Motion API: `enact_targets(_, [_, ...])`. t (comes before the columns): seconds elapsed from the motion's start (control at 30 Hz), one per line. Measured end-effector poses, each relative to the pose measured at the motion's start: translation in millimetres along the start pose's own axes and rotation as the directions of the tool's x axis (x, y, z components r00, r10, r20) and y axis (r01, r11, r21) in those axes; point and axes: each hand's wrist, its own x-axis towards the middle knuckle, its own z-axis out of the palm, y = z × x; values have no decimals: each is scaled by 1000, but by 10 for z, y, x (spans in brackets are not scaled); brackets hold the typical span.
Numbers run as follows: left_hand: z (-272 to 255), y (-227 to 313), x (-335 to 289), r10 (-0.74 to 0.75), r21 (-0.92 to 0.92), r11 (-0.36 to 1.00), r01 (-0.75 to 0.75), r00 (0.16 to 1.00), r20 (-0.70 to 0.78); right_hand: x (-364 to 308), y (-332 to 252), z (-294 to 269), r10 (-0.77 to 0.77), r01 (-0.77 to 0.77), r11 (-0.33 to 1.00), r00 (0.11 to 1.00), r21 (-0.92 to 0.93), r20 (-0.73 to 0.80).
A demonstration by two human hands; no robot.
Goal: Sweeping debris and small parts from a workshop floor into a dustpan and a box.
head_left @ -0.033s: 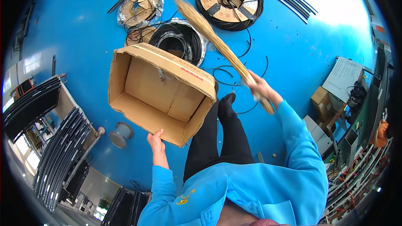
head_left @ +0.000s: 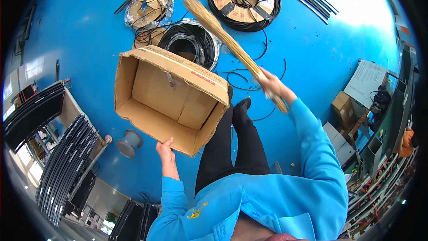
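Tipped open above the blue floor point(head_left: 98, 31), a cardboard box point(head_left: 174, 103) has left fingers point(head_left: 166, 144) clamped on its near rim, right fingers point(head_left: 263, 74) gripping a straw broom point(head_left: 228, 40), with black strips point(head_left: 243, 89) lying uncollected (work apparently unfinished).

Cardboard-faced black coil point(head_left: 243, 15), grey spool point(head_left: 127, 144), blue floor point(head_left: 312, 76)
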Motion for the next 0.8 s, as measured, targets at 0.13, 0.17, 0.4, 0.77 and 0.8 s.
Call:
enact_targets(0.13, [71, 87, -32, 13, -6, 1000, -13, 1000, 6, 846, 49, -233, 79, -104, 969, 990, 224, 117])
enact_targets(0.17, [34, 143, -47, 19, -4, 1000, -19, 1000, -6, 850, 128, -193, 81, -109, 968, 988, 226, 128])
enact_targets(0.4, [-32, 268, -90, 38, 10, 999, -38, 999, -36, -757, 1130, -240, 297, -346, 846, 938, 406, 180])
enact_targets(0.77, [9, 371, 31, 72, -21, 997, -72, 997, 24, -1078, 777, 216, 101, -91, 983, 993, 159, -54])
enact_targets(0.8, [24, 397, 33, 72, -14, 997, -71, 997, 21, -807, 679, 232, 24, -22, 999, 998, 46, -58])
